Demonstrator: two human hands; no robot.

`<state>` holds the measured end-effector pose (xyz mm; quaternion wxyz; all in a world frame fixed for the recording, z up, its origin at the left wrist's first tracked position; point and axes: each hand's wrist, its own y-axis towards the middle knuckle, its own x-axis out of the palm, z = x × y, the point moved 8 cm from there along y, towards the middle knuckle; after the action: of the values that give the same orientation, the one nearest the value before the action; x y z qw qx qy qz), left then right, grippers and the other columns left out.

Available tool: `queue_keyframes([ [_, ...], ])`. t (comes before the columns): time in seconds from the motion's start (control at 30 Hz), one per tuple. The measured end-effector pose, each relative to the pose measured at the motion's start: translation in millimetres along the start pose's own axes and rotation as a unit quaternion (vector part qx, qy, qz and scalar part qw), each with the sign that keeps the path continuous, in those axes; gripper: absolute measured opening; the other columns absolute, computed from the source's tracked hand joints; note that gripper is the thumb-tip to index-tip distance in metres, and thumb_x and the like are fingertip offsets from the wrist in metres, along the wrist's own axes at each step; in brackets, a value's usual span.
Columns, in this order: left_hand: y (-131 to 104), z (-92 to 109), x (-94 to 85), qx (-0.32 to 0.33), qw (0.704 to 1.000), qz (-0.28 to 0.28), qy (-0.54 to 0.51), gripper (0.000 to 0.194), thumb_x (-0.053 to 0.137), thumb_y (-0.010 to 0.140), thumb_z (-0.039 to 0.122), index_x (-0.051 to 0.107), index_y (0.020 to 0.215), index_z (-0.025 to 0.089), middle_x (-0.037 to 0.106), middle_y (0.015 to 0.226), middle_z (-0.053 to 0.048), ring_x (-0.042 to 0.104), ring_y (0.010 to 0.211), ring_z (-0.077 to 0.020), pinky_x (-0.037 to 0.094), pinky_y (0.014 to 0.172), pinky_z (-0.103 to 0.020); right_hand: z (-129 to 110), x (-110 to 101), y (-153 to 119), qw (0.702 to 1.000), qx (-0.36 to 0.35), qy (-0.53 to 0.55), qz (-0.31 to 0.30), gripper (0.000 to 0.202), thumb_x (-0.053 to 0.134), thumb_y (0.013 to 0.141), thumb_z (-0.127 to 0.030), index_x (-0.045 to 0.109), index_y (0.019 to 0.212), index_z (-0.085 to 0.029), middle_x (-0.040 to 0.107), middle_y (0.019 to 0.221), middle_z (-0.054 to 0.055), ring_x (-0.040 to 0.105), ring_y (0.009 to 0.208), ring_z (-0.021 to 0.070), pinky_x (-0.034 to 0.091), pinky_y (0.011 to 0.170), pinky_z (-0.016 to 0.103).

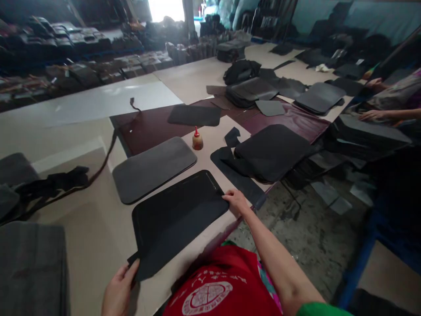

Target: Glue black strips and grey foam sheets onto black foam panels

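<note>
A black panel with rounded corners lies in front of me at the table's near edge. My left hand pinches its lower left corner, where a small dark tab sticks out. At the right end, my right hand grips the panel's edge between thumb and fingers. Thin shiny lines run near the panel's far and right edges. Just beyond it rests a grey rounded panel. A small bottle with a red nozzle stands upright behind the panels.
To the right are a stack of black panels and a dark flat piece. A grey stack sits at the near left, a dark strap beyond it. Another person's hands are at the far right.
</note>
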<state>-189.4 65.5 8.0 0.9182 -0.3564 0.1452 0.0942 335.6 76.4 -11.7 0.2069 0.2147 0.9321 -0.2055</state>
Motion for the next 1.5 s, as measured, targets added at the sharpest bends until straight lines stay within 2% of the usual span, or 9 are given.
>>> queue_keyframes([
  [0.13,3,0,-1.2,0.004,0.999,0.024,0.041,0.057,0.075,0.061,0.054,0.067,0.102,0.016,0.074,0.097,-0.008,0.069,0.094,-0.0276,0.054,0.086,-0.038,4,0,-3,0.999,-0.004,-0.037,0.014,0.013,0.067,0.07,-0.032,0.064,0.065,-0.021,0.062,0.066,-0.002,0.056,0.068,0.0163,0.036,0.062,0.025],
  [0.23,4,4,2.0,0.033,0.997,0.013,0.064,0.057,0.075,0.059,0.056,0.069,0.1,0.016,0.074,0.099,-0.008,0.068,0.1,-0.03,0.052,0.094,-0.041,5,0,-4,0.998,-0.011,-0.062,0.02,0.012,0.068,0.071,-0.03,0.064,0.064,-0.021,0.064,0.071,-0.002,0.057,0.073,0.0163,0.036,0.064,0.025],
  [0.37,8,2,-0.1,0.024,0.997,0.029,0.065,0.058,0.076,0.058,0.056,0.068,0.099,0.016,0.074,0.102,-0.009,0.067,0.104,-0.0318,0.052,0.095,-0.042,5,-1,-4,0.996,-0.013,-0.087,0.021,0.013,0.069,0.072,-0.028,0.063,0.062,-0.021,0.064,0.071,-0.001,0.057,0.072,0.0159,0.035,0.064,0.025],
  [0.7,-7,20,11.9,0.009,0.998,0.026,0.049,0.05,0.075,0.057,0.048,0.07,0.095,0.015,0.074,0.088,-0.008,0.069,0.094,-0.0295,0.054,0.091,-0.041,3,-1,-5,0.992,-0.018,-0.123,0.026,0.013,0.07,0.075,-0.025,0.063,0.064,-0.021,0.064,0.074,-0.001,0.056,0.073,0.015,0.035,0.065,0.025],
  [0.97,1,11,7.6,0.002,0.998,0.04,0.043,0.046,0.075,0.065,0.044,0.069,0.1,0.015,0.074,0.093,-0.007,0.068,0.099,-0.029,0.051,0.1,-0.043,5,1,-3,0.99,-0.021,-0.134,0.022,0.015,0.071,0.075,-0.025,0.062,0.063,-0.021,0.064,0.077,0.0,0.055,0.074,0.0156,0.035,0.066,0.026],
  [1.07,3,6,6.5,-0.009,0.998,0.043,0.041,0.045,0.075,0.066,0.043,0.069,0.1,0.014,0.073,0.089,-0.008,0.07,0.095,-0.0286,0.053,0.097,-0.042,6,1,-3,0.99,-0.021,-0.135,0.022,0.014,0.071,0.075,-0.025,0.062,0.064,-0.021,0.064,0.077,0.0,0.055,0.074,0.0155,0.035,0.066,0.026],
  [1.23,6,2,14.7,0.0,0.999,-0.017,0.03,0.052,0.074,0.065,0.049,0.069,0.104,0.015,0.074,0.086,-0.007,0.07,0.088,-0.0276,0.056,0.089,-0.042,7,2,-3,0.99,-0.023,-0.135,0.021,0.016,0.07,0.075,-0.026,0.06,0.063,-0.021,0.062,0.076,0.0,0.054,0.073,0.0153,0.034,0.065,0.026],
  [1.4,9,-1,7.3,0.005,0.998,0.018,0.055,0.061,0.077,0.059,0.053,0.068,0.106,0.014,0.074,0.096,-0.009,0.069,0.093,-0.0294,0.055,0.086,-0.041,6,2,-5,0.99,-0.025,-0.135,0.024,0.015,0.069,0.074,-0.026,0.059,0.063,-0.021,0.06,0.074,0.0,0.053,0.072,0.0156,0.033,0.065,0.027],
  [1.5,8,-1,12.2,0.009,0.999,-0.01,0.049,0.061,0.078,0.057,0.055,0.069,0.102,0.014,0.074,0.092,-0.009,0.069,0.087,-0.0279,0.055,0.078,-0.036,5,1,-5,0.99,-0.026,-0.132,0.032,0.014,0.069,0.072,-0.026,0.057,0.065,-0.021,0.059,0.073,-0.001,0.053,0.071,0.0156,0.033,0.064,0.026],
])
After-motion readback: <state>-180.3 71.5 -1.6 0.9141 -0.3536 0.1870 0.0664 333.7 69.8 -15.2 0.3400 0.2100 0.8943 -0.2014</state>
